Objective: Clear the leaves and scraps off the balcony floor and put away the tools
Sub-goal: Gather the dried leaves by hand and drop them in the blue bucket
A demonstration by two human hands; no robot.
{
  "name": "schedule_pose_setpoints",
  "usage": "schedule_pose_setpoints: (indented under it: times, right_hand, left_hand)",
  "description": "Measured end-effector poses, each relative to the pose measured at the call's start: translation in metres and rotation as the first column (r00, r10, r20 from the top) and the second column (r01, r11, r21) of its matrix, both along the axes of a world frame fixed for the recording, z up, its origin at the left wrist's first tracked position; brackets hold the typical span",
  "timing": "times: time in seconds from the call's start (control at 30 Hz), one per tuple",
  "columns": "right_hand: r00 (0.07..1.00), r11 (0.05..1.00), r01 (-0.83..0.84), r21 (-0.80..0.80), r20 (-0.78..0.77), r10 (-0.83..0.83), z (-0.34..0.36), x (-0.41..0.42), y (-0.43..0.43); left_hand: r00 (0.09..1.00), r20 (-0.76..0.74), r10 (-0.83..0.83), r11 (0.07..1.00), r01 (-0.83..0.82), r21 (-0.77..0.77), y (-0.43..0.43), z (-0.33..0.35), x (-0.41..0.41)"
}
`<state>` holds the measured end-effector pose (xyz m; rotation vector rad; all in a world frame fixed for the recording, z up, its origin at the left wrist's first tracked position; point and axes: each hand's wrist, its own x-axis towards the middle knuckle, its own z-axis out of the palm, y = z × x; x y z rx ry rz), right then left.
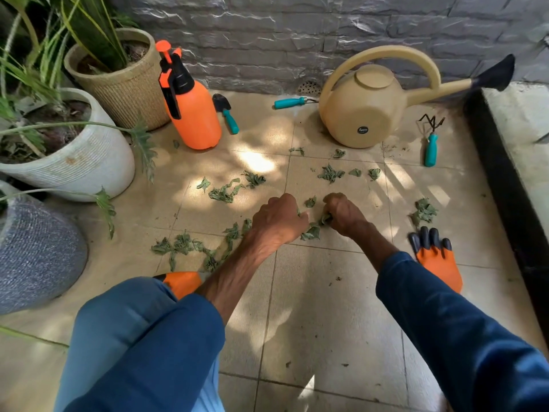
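Leaves (225,191) are strewn over the tan tiled floor (297,307) in a loose band. Its long axis runs from 9 to 3 o'clock, with the hands taken as the dial's centre. Clumps are seen at 8, 10, 1 and 3 o'clock. They are dull green, crumpled and torn into small curled pieces. The right hand (344,212) is closed round a tuft of them, with green showing between its fingers. The left hand (280,218) is curled knuckles-up on the floor just beside it, and whether anything is enclosed cannot be told.

At 1 o'clock a beige watering can (362,111) is set by the wall, its spout and black rose directed toward 2 o'clock. An orange sprayer (193,114) is stood upright at 11 o'clock. An orange glove (439,263) with black fingertips is laid flat at 4 o'clock, fingers toward 12. A second glove (181,282) at 7 o'clock is mostly hidden by a knee. A teal-handled claw rake (430,150) is laid at 2 o'clock, tines toward 12. A small trowel (228,117) is laid beside the sprayer, blade toward 11. Another teal-handled tool (289,102) is laid along the 9–3 line at 12 o'clock, its head hidden behind the can.

Between 8 and 10 o'clock, a white ribbed pot (89,162) is filled with soil and dry litter. The contents of a grey pot (38,251) are out of view. A woven tan pot (130,96) is filled with soil and a strap-leaved plant.
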<state>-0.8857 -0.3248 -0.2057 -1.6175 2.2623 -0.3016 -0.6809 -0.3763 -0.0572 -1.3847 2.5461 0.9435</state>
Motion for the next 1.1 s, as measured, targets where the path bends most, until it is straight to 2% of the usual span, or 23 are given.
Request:
schedule_pose_setpoints:
  times: [0.1,0.27,0.37,0.5,0.67,0.87,1.1]
  right_hand:
    - [0.999,0.999,-0.033,0.024,-0.032,0.034,-0.017,-0.002,0.005]
    - [1.000,1.000,0.022,-0.012,-0.002,-0.022,-0.012,0.006,0.029]
    - [0.985,0.987,0.137,-0.083,0.120,-0.126,-0.010,0.005,0.047]
    - [0.897,0.941,0.325,-0.091,0.345,-0.277,0.001,0.011,0.060]
    - [0.946,0.987,0.129,-0.095,0.311,-0.094,0.004,0.023,0.057]
    - [0.979,0.996,0.007,-0.094,0.203,0.012,0.002,0.034,0.053]
    - [0.985,0.989,-0.147,-0.014,0.089,0.147,0.003,0.047,0.038]
  left_hand:
    - [1.000,-0.009,-0.004,1.000,0.003,-0.011,-0.002,-0.001,0.004]
    - [1.000,-0.014,0.002,1.000,-0.002,-0.014,-0.004,0.001,0.006]
    - [1.000,-0.004,-0.008,1.000,0.008,-0.011,-0.003,0.002,0.004]
    - [1.000,0.002,0.005,1.000,-0.005,0.001,-0.004,0.001,0.001]
    - [1.000,0.012,0.005,1.000,-0.005,0.004,-0.004,0.002,0.001]
    - [1.000,-0.016,-0.003,1.000,0.003,0.003,-0.004,0.003,0.001]
    - [1.000,-0.014,0.010,1.000,-0.010,-0.013,-0.004,0.005,0.003]
